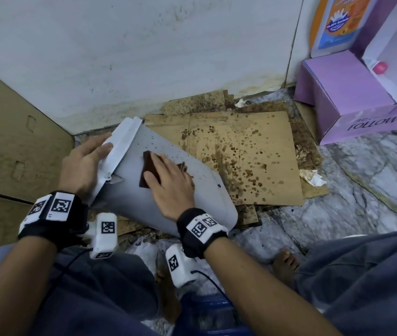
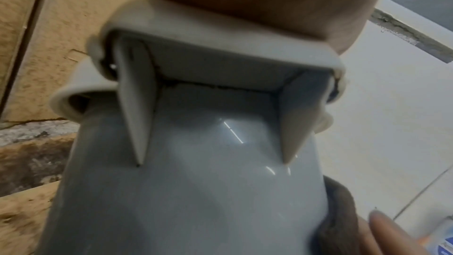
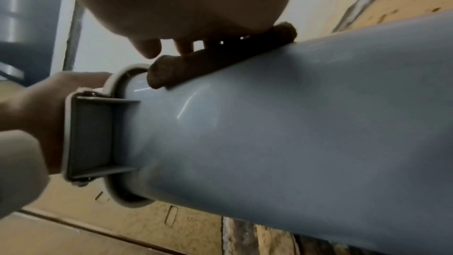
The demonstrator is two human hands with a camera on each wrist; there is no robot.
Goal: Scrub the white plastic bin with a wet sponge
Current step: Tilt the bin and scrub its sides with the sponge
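Right hand: the right hand [image 1: 168, 183] lies flat, palm down, on a dark brown sponge [image 1: 147, 171], its fingers [image 1: 160, 159] straight and spread, pressing the sponge against the bin wall; released rather than clenched, nothing wrapped in it.
Sponge: pinned between the right palm and the upper side of the white plastic bin [image 1: 192, 195]; in the right wrist view the sponge [image 3: 196, 69] lies along the curved wall just short of the rim, with fingertips [image 3: 149, 47] over its edge.
Left hand: the left hand [image 1: 83, 163], to the left of the right hand, rests on the lid end of the bin with fingers [image 1: 100, 145] extended over the rim [image 1: 120, 141]; whether the thumb hooks round the edge cannot be told.
Bin: lying tilted on its side under both hands, rim end toward the left hand, base toward the right wrist; small dark specks dot the wall beyond the right fingertips. The left wrist view shows its hinge bracket [image 2: 220, 61] and glossy wall.
Beneath the bin: stained cardboard [image 1: 253, 161] spread on a marbled floor [image 1: 362, 190].
Beyond the right hand: a purple carton [image 1: 352, 105] stands well apart against the white wall [image 1: 144, 57].
Left of the left hand: a large brown cardboard box [image 1: 11, 141].
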